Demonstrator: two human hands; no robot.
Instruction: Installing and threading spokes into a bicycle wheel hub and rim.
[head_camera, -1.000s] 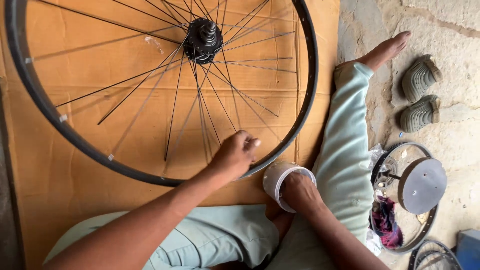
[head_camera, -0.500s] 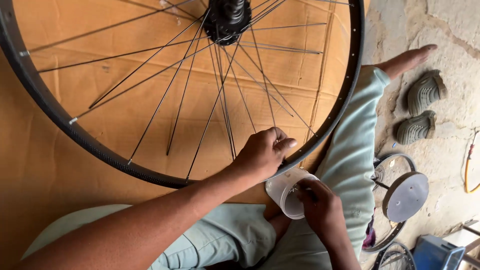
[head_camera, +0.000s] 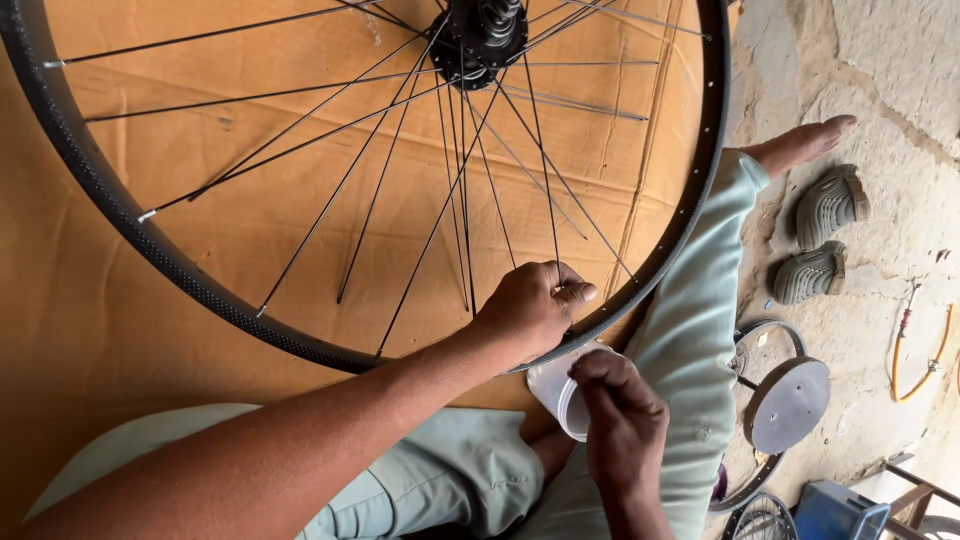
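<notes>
Left hand (head_camera: 530, 305) is pinching a spoke (head_camera: 545, 200) near the rim (head_camera: 690, 220); right hand (head_camera: 620, 415) has its fingers closed, dipping into the white tub (head_camera: 555, 385). Best to keep that spoke steady at its rim hole.

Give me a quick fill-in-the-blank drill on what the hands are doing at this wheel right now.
1. The left hand rests on the wheel's ____, by the spokes.
2. The right hand reaches into a small ____ plastic container.
3. The bicycle wheel lies over a sheet of brown ____.
4. Two ____ lie on the stone floor.

Missing words: rim; white; cardboard; sandals
</notes>
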